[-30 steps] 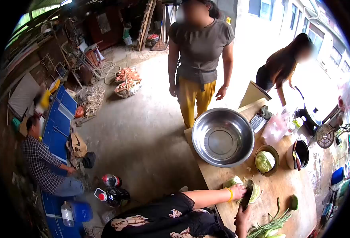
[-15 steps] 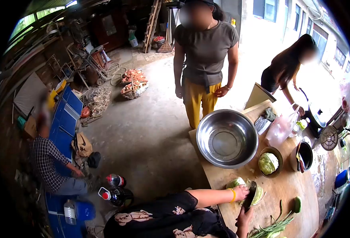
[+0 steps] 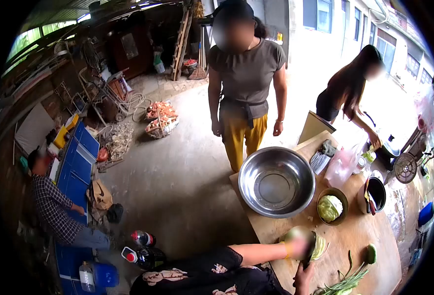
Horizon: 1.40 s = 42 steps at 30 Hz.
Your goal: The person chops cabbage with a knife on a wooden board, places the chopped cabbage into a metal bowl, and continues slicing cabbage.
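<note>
On the wooden table, the steel basin stands at the far left. The bowl right of it holds 1 cabbage head, which seems not sliced. The cabbage at the near left shows 2 parts beside the blade, so I judge its cutting partly done. The long green vegetables, near, look uncut. The left hand covers the cabbage; being blurred, its grip I cannot tell. The right hand grasps the knife. The cucumber, right, looks whole.

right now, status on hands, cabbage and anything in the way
Right hand grips knife; left hand blurred, at cabbage. Cabbage on table, beside knife. Possible obstacle: left hand near knife.
</note>
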Motion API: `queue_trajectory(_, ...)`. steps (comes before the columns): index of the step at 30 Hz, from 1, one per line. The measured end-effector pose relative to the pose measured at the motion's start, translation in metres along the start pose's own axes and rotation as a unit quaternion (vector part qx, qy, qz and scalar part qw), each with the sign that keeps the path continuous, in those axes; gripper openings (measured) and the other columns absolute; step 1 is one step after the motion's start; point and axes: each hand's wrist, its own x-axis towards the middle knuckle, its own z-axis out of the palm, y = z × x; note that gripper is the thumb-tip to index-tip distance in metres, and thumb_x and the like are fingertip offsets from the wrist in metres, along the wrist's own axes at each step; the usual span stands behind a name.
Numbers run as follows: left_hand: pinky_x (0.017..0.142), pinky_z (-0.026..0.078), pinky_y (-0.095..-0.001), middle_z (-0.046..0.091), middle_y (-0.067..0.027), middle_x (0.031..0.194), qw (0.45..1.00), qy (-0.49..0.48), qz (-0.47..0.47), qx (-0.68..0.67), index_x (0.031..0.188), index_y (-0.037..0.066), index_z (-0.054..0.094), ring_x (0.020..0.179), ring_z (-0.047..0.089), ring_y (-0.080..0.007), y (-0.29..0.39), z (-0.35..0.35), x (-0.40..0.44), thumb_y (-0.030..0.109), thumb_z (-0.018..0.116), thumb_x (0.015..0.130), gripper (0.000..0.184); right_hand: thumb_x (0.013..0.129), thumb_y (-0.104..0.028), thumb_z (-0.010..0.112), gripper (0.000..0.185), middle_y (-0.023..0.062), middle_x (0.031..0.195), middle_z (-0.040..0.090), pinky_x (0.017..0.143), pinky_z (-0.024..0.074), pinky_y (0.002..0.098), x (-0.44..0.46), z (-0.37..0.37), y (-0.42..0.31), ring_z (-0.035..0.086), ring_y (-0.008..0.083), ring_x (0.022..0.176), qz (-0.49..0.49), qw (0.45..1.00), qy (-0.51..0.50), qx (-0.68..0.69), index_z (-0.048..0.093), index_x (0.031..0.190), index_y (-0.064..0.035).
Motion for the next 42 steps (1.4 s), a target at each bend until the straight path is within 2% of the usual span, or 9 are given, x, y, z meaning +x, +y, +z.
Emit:
queue_trajectory(6,0.085,0.036,-0.0368,0.053,-0.0023,0.097,1.000,0.017,-0.004,0.002,0.085,0.016,0.062,0.099,0.045,-0.0220,-0.002,0.021,0.001,0.027,0.046,0.076,0.022,0.079,-0.011,0.058,0.021,0.0138,0.055,0.050,0.029,0.0380,0.0331,-0.005,-0.003,-0.014,0.049,0.0230,0.034,0.064,0.998,-0.009,0.003,0.041,0.082,0.0009)
queue_trajectory(9,0.086,0.035,-0.0369,0.052,-0.0026,0.098,1.000,0.023,-0.013,-0.002,0.088,0.015,0.061,0.099,0.045,-0.0223,-0.006,0.027,0.000,0.027,0.046,0.077,0.023,0.079,-0.011,0.057,0.021,0.0129,0.055,0.049,0.029,0.0378,0.0323,-0.002,-0.001,-0.008,0.048,0.0223,0.033,0.008,1.000,-0.004,0.010,0.040,0.081,0.0003)
queue_trajectory(19,0.092,0.033,-0.0373,0.051,-0.0037,0.103,0.996,0.024,-0.075,-0.032,0.097,0.012,0.058,0.101,0.044,-0.0235,-0.010,0.067,0.003,0.028,0.045,0.080,0.027,0.079,-0.011,0.058,0.022,0.0124,0.056,0.048,0.029,0.0369,0.0316,-0.003,-0.001,-0.007,0.047,0.0202,0.033,0.062,0.998,-0.005,0.031,0.038,0.081,-0.0002)
queue_trajectory(25,0.090,0.033,-0.0370,0.051,-0.0037,0.100,0.999,0.043,-0.008,-0.027,0.095,0.011,0.058,0.100,0.045,-0.0235,-0.014,0.080,0.000,0.029,0.044,0.081,0.027,0.079,-0.010,0.058,0.021,0.0113,0.054,0.047,0.029,0.0362,0.0319,0.002,0.008,0.029,0.046,0.0192,0.034,-0.080,0.996,0.035,-0.031,0.039,0.079,-0.0014)
queue_trajectory(27,0.089,0.034,-0.0369,0.052,-0.0035,0.099,0.996,0.080,-0.014,-0.033,0.093,0.011,0.059,0.100,0.045,-0.0231,-0.014,0.080,0.000,0.029,0.044,0.080,0.026,0.076,-0.009,0.056,0.014,0.0182,0.066,0.051,0.060,0.0411,0.0385,-0.001,0.002,0.009,0.051,0.0296,0.062,0.056,0.998,0.000,0.003,0.049,0.080,0.0020)
queue_trajectory(29,0.088,0.034,-0.0366,0.052,-0.0030,0.099,1.000,0.010,-0.012,-0.004,0.091,0.012,0.059,0.099,0.045,-0.0228,-0.012,0.061,-0.001,0.029,0.045,0.079,0.025,0.076,-0.009,0.056,0.014,0.0185,0.067,0.052,0.060,0.0413,0.0386,-0.002,-0.001,-0.005,0.052,0.0294,0.063,0.072,0.997,-0.003,0.003,0.049,0.081,0.0021)
queue_trajectory(35,0.088,0.035,-0.0362,0.052,-0.0024,0.099,0.999,0.040,-0.023,-0.021,0.093,0.013,0.059,0.097,0.045,-0.0227,-0.014,0.075,0.000,0.028,0.045,0.079,0.025,0.077,-0.009,0.056,0.014,0.0179,0.067,0.053,0.058,0.0419,0.0384,-0.002,0.000,0.002,0.053,0.0281,0.061,0.077,0.997,-0.005,-0.012,0.049,0.082,0.0018)
queue_trajectory(39,0.086,0.035,-0.0357,0.052,-0.0017,0.098,0.997,0.052,-0.039,0.033,0.089,0.014,0.061,0.096,0.045,-0.0216,0.001,0.007,-0.004,0.027,0.046,0.078,0.023,0.078,-0.010,0.056,0.014,0.0166,0.063,0.053,0.056,0.0420,0.0380,-0.001,-0.001,-0.003,0.053,0.0266,0.058,0.095,0.995,-0.008,0.000,0.048,0.081,0.0015)
queue_trajectory(42,0.085,0.035,-0.0351,0.053,-0.0013,0.098,1.000,-0.019,-0.006,0.000,0.083,0.015,0.063,0.095,0.045,-0.0208,-0.007,0.026,0.000,0.027,0.047,0.076,0.021,0.078,-0.010,0.056,0.014,0.0165,0.062,0.052,0.053,0.0415,0.0380,-0.002,-0.003,-0.009,0.052,0.0255,0.055,0.090,0.996,-0.013,-0.011,0.048,0.080,0.0011)
